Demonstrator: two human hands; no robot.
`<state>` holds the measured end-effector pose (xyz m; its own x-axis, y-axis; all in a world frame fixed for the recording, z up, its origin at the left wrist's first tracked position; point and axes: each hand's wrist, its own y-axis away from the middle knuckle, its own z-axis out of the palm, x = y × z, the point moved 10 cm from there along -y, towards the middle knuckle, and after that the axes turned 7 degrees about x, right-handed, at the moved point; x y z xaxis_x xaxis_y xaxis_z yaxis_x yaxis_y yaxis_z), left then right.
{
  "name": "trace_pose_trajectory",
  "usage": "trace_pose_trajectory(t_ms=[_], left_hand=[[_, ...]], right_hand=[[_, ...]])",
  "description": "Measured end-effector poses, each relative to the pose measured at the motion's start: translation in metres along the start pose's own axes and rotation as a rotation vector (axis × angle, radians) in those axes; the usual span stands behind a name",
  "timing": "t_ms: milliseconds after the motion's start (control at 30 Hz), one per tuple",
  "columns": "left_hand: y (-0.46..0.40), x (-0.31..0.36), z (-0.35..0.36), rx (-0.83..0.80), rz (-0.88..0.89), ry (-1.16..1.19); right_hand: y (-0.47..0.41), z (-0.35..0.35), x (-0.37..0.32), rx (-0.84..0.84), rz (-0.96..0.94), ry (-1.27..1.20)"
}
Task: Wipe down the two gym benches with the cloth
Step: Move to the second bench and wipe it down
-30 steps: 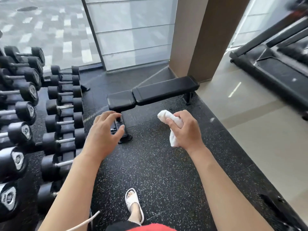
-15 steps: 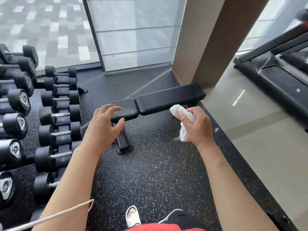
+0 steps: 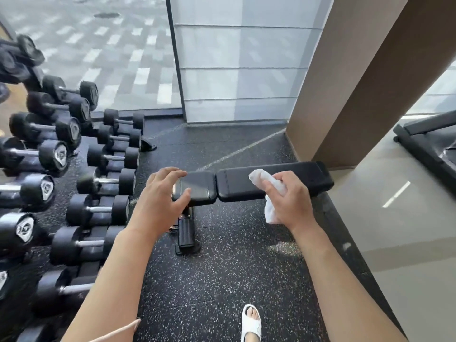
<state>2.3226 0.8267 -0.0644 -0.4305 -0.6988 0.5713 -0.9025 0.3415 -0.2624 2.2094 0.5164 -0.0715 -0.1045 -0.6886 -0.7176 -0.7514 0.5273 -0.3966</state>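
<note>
A black padded gym bench (image 3: 246,183) lies flat across the speckled floor ahead, with a short seat pad on the left and a long back pad on the right. My right hand (image 3: 288,198) grips a bunched white cloth (image 3: 271,191) in front of the long pad. My left hand (image 3: 160,201) hovers with fingers spread and loosely bent in front of the seat pad's left end, holding nothing. Whether it touches the pad I cannot tell. Only one bench is in view.
A rack of black dumbbells (image 3: 74,174) fills the left side. A beige pillar (image 3: 357,82) stands just behind the bench's right end. A treadmill (image 3: 429,146) sits at far right on the pale floor. My sandalled foot (image 3: 250,322) is on the rubber floor.
I have walked closer to the bench, which now looms larger. Both hands have come forward over it, the cloth still in my right hand.
</note>
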Motion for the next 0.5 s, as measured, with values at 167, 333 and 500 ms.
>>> trace_pose_trajectory(t_ms=[167, 333, 500], left_hand=[[-0.032, 0.019, 0.003, 0.063, -0.053, -0.062], [-0.043, 0.009, 0.0, 0.114, -0.139, -0.113], [-0.065, -0.018, -0.002, 0.147, -0.171, -0.123]], right_hand=[[-0.068, 0.019, 0.002, -0.067, -0.086, -0.077], [-0.102, 0.057, -0.006, -0.177, -0.138, -0.166], [-0.121, 0.102, -0.008, -0.247, -0.165, -0.196]])
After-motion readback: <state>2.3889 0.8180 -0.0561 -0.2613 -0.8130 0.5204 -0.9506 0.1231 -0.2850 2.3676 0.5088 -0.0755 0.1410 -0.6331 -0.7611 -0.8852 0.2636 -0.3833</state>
